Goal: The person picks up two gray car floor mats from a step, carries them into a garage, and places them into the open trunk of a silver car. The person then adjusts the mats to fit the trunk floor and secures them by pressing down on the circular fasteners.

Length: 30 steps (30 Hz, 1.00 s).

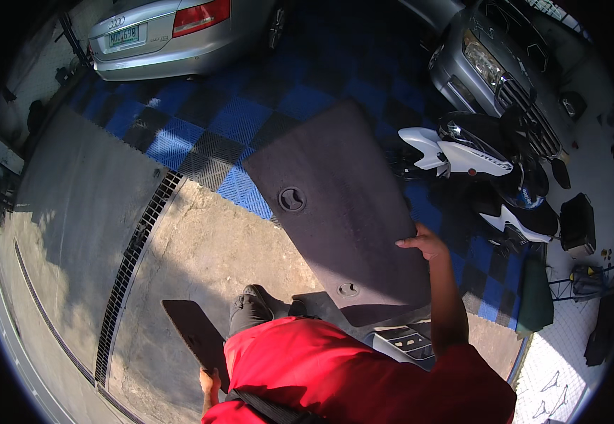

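A large dark grey carpeted board, which looks like a car trunk floor panel, stands tilted in front of me. Two round recessed handles are set along its left side. My right hand is closed on its right edge, thumb on the near face and fingers hidden behind. Down by my left side, my left hand grips the lower end of a smaller dark board with rounded corners. Most of the left fingers are hidden by that board and my red shirt.
A silver car stands at the far left, and a grey car at the far right. White-and-black motorcycles are parked right of the large board. Blue and black floor tiles meet concrete, crossed by a drain grate.
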Tool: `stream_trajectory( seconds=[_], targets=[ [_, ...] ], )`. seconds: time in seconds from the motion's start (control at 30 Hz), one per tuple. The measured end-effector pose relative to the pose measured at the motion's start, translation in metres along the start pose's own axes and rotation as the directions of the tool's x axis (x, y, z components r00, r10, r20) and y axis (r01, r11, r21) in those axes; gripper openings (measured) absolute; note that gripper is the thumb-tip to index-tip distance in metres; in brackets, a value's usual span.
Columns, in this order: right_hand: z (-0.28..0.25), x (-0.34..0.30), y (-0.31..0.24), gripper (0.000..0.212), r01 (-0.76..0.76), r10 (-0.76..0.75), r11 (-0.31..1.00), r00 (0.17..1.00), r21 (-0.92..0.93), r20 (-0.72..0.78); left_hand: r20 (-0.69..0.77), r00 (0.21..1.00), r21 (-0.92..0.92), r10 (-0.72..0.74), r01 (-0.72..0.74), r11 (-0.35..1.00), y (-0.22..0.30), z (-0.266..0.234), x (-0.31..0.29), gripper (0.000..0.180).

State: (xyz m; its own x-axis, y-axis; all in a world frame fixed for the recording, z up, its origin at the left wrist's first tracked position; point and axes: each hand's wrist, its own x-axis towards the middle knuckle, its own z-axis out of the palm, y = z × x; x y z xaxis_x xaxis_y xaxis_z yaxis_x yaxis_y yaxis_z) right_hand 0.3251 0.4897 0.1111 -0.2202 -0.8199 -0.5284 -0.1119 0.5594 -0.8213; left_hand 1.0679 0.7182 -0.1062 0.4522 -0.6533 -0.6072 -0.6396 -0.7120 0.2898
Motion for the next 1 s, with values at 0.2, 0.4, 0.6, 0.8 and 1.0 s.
stream_trajectory(
  seconds=[0.2,0.4,0.6,0.8,1.0],
  targets=[
    [-0.013,0.104,-0.076,0.073,0.015,-0.007,0.990,0.998,0.138,-0.059,-0.114,0.962,-0.151,0.249,-0.265,0.952,0.139,0.019,0.152,0.054],
    [-0.029,0.190,-0.146,0.073,0.164,-0.116,0.966,0.966,0.200,-0.233,-0.019,0.970,0.070,0.242,-0.240,0.968,0.324,-0.034,0.319,0.054],
    [-0.075,0.276,-0.224,0.070,0.165,-0.068,0.970,0.888,0.178,-0.455,0.142,0.916,0.369,0.375,-0.401,0.839,0.549,-0.109,0.430,0.055],
    [-0.142,0.405,-0.299,0.054,0.182,-0.062,0.967,0.847,0.178,-0.528,0.124,0.955,0.571,0.271,-0.292,0.767,0.712,-0.092,0.478,0.063],
    [-0.230,0.562,-0.379,0.064,0.215,-0.024,0.940,0.817,0.265,-0.576,0.138,0.927,0.515,0.348,-0.368,0.774,0.828,-0.048,0.488,0.060]
  ],
)
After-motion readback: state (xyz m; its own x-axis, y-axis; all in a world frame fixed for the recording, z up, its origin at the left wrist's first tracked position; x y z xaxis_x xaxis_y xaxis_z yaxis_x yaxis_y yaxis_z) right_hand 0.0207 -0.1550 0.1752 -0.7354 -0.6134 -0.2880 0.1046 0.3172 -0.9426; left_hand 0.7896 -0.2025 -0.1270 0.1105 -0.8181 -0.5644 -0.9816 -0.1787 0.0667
